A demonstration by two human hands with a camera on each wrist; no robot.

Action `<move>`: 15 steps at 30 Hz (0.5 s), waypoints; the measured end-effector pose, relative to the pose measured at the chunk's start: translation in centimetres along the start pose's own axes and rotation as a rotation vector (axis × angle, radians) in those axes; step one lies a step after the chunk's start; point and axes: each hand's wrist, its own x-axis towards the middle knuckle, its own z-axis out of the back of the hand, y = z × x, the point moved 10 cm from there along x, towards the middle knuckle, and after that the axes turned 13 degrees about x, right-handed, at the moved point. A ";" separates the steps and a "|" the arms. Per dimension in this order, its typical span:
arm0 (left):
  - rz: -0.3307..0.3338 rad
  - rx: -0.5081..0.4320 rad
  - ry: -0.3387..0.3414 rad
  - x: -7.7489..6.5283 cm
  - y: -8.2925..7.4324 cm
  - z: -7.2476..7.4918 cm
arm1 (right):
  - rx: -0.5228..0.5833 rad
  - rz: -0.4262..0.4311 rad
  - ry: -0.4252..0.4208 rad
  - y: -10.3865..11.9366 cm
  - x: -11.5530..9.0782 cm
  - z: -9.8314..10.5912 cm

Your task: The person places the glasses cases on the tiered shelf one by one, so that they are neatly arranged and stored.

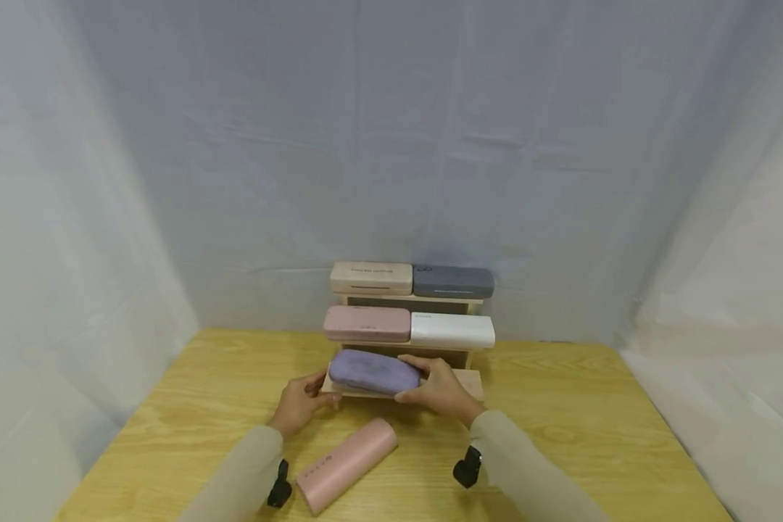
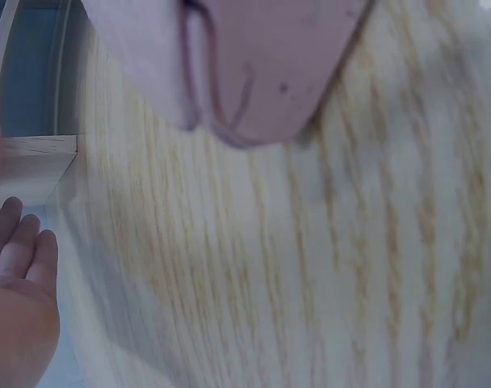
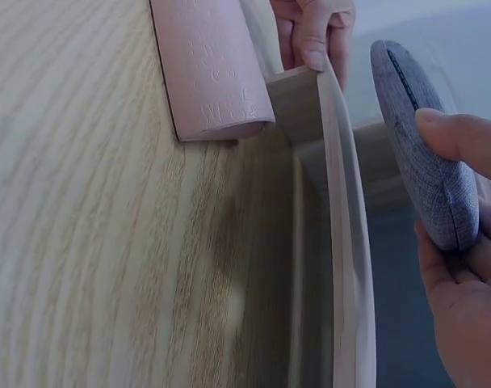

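My right hand (image 1: 440, 388) pinches the right end of a purple glasses case (image 1: 373, 372) between thumb and fingers. The case lies at a slant over the lowest step of a wooden tiered stand (image 1: 467, 382); in the right wrist view the case (image 3: 419, 137) looks grey-blue, with a seam along its side. At the left corner of that step, my left hand (image 1: 300, 402) grips the board, its thumb on the front edge in the right wrist view. A pink glasses case (image 1: 347, 464) lies diagonally on the table, in front of the stand.
On the middle step sit a pink case (image 1: 367, 324) and a white case (image 1: 452, 330). The top step carries a beige case (image 1: 372, 278) and a dark grey-blue case (image 1: 453, 282). White cloth (image 1: 404, 145) hangs behind and beside the wooden table (image 1: 548, 420).
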 end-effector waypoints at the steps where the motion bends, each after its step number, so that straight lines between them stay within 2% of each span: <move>1: 0.004 0.014 -0.002 0.0 0.0 0.0 | -0.003 -0.006 0.002 0.0 0.2 -0.1; 9: 0.026 0.016 -0.006 -0.1 0.2 0.1 | 0.025 -0.052 0.048 -1.0 1.6 -1.0; 15: 0.041 0.010 -0.010 -0.1 0.4 0.0 | 0.002 -0.055 0.104 -1.9 2.3 -1.7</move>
